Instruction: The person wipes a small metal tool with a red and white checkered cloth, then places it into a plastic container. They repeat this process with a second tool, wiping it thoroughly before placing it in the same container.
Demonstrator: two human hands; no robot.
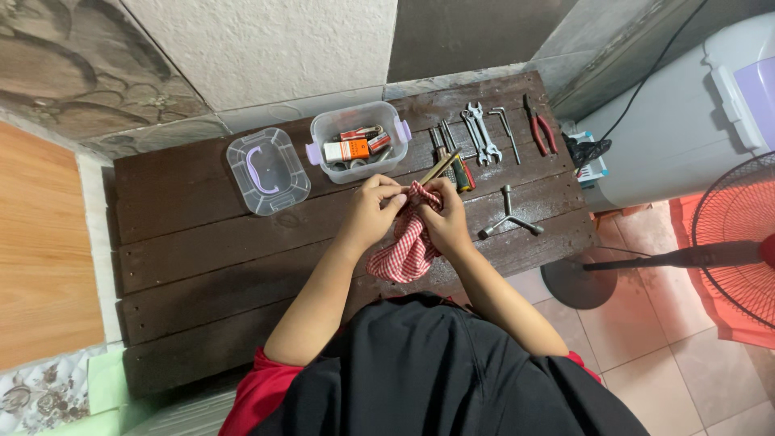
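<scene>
head view, looking straight down: both hands meet over the middle of the dark wooden table. the left hand is curled shut, fingers pinching one end of a slim brownish tool and a fold of the red checked cloth. the right hand is closed around the cloth too, bunching it against the tool's shaft, the rest of the cloth hanging below the hands. just behind them sits an open clear box with small items inside, its lid lying to the left. to the right, a row of wrenches, an angled hex key, red-handled pliers and a three-way socket wrench lie apart from the hands. a red fan stands off the table at right.
</scene>
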